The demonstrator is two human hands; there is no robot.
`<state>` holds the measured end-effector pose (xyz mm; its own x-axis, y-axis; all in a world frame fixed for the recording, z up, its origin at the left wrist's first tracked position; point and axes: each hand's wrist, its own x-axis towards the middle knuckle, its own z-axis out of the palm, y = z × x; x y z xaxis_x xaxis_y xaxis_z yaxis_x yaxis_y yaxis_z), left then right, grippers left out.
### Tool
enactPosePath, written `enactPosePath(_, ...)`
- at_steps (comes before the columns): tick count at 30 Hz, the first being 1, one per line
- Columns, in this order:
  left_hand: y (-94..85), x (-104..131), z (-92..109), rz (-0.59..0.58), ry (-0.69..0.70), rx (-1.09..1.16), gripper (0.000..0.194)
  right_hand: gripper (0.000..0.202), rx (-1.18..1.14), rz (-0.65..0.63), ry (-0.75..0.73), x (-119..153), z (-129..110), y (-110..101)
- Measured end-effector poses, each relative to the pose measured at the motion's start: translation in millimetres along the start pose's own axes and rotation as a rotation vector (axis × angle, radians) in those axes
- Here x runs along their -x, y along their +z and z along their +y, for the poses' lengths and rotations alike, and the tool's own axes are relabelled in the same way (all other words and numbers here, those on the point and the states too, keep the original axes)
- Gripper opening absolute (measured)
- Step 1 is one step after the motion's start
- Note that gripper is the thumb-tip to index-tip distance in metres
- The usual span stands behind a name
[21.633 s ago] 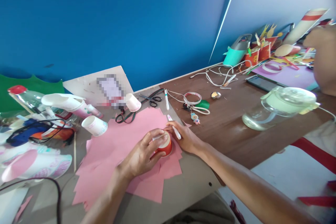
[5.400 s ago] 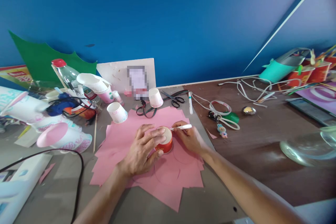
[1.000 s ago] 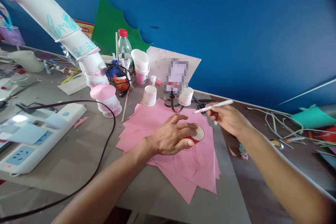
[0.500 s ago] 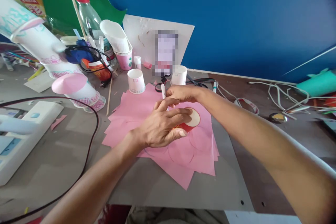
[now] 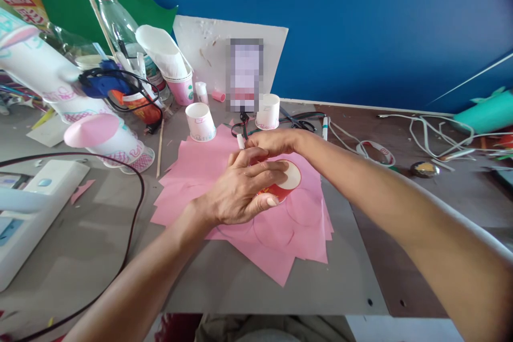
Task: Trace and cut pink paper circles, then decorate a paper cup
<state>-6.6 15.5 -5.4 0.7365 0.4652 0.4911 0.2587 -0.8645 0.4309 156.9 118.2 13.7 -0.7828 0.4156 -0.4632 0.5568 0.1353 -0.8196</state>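
Observation:
My left hand (image 5: 240, 187) is closed around a red paper cup (image 5: 282, 191) on a pile of pink paper sheets (image 5: 280, 256). Its fingers lie across the cup's cream round end, with the thumb along the near side. Just beyond, my right hand (image 5: 274, 141) grips a white marker (image 5: 240, 141); only the upper end shows, and its tip is hidden behind my left hand. Curved outlines are drawn on the top pink sheet, some of them near the cup.
Two white paper cups, a left one (image 5: 201, 125) and a right one (image 5: 267, 112), stand behind the paper. A leaning stack of decorated cups (image 5: 92, 131), a bottle (image 5: 116, 18) and a power strip (image 5: 44, 192) are left. Scissors (image 5: 296, 124) and white cables (image 5: 428, 144) lie right.
The view has shifted a little, so most things sit slightly further left. The marker leans more to the left in my right hand; my left hand stays on the cup.

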Motion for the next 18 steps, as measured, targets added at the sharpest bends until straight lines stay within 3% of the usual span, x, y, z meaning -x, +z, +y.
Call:
enactPosePath(11,1.7,1,1,0.016,-0.016,-0.016,0.06,0.024,0.046,0.14,0.049,7,-1,-5)
enactPosePath(18,-1.0,0,4,-0.023,-0.041,-0.045,0.063,0.03,-0.023,0.379,0.095,37,30,-13)
